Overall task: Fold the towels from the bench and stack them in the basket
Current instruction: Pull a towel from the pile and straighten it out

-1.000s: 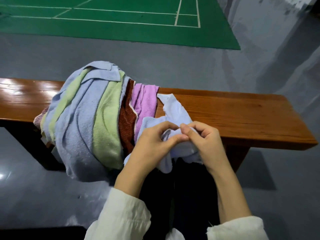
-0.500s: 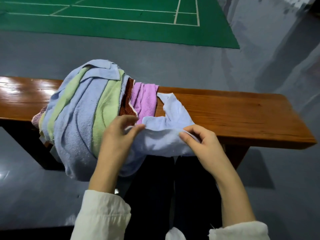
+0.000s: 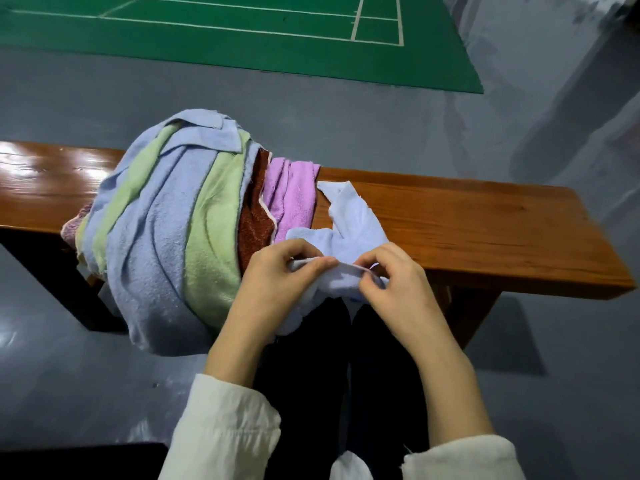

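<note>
A heap of towels in light blue, green, brown and pink lies on the wooden bench and hangs over its near edge. One pale blue towel trails from the bench top down toward me. My left hand pinches its near edge between thumb and forefinger. My right hand pinches the same edge a short way to the right. The two hands sit close together at the bench's front edge. No basket is in view.
The bench top right of the towels shows bare wood. Grey floor lies all around, with a green court mat beyond the bench. My dark trouser legs are below the hands.
My left hand, which had slid left along the towel edge half a second ago, has come back right and now sits close to my right hand again.
</note>
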### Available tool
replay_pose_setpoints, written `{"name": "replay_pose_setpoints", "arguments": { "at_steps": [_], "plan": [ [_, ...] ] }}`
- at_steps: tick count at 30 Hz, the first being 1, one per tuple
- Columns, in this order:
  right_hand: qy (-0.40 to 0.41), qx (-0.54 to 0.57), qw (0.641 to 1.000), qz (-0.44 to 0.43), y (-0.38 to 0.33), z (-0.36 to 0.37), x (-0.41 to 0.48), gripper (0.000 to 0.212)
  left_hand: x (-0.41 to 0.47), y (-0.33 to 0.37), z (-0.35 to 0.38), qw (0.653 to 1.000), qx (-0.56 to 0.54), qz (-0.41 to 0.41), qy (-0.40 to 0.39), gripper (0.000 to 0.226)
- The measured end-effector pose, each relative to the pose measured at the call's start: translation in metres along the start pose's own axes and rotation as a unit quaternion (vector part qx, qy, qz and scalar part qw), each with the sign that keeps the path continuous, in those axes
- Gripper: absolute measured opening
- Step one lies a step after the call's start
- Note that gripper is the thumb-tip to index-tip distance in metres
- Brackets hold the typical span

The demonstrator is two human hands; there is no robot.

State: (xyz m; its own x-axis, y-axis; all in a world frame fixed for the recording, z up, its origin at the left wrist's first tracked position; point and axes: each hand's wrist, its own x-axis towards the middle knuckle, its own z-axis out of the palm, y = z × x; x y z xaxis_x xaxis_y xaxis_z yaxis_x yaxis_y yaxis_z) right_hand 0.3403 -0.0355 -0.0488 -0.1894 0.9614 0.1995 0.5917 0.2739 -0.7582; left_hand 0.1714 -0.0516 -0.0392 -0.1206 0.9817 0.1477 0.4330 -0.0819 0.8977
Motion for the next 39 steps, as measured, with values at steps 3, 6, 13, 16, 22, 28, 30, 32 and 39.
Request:
{"name": "replay_pose_setpoints", "arguments": {
  "at_steps": [3,6,13,16,22,28,30,32,39],
  "plan": [
    [0.021,-0.025,0.999,0.006,0.003,-0.006,0.006,0.018,0.000,0.000,-0.017,0.998,-0.015,0.004,0.055,0.021],
    [0.031,-0.037,0.999,0.008,0.005,-0.015,0.012,0.016,-0.001,-0.001,-0.036,0.995,-0.018,-0.008,0.093,0.018],
    [0.063,-0.016,0.997,0.040,0.009,-0.025,0.019,0.018,0.001,-0.021,-0.070,0.981,0.030,-0.053,0.184,0.018],
    [0.018,0.144,0.988,0.047,-0.007,-0.025,0.019,0.024,0.002,-0.007,-0.047,0.992,0.038,-0.006,0.117,0.014],
    [-0.063,0.276,0.959,0.015,-0.019,-0.017,0.014,0.026,0.002,0.023,0.017,0.997,-0.021,0.014,-0.075,0.025],
    [-0.052,0.153,0.985,0.067,0.007,-0.021,0.009,0.030,0.007,0.007,0.002,1.000,-0.015,0.011,0.021,0.021],
    [-0.046,0.157,0.983,0.080,0.010,-0.022,0.008,0.029,0.007,0.003,-0.007,0.998,-0.032,-0.006,0.048,0.017],
    [-0.038,0.172,0.980,0.094,0.014,-0.023,0.009,0.025,0.007,-0.001,-0.017,0.996,-0.041,-0.024,0.075,0.017],
    [-0.021,0.211,0.972,0.101,0.018,-0.017,0.007,0.018,0.008,-0.009,-0.024,0.993,-0.031,-0.045,0.105,0.008]
  ]
}}
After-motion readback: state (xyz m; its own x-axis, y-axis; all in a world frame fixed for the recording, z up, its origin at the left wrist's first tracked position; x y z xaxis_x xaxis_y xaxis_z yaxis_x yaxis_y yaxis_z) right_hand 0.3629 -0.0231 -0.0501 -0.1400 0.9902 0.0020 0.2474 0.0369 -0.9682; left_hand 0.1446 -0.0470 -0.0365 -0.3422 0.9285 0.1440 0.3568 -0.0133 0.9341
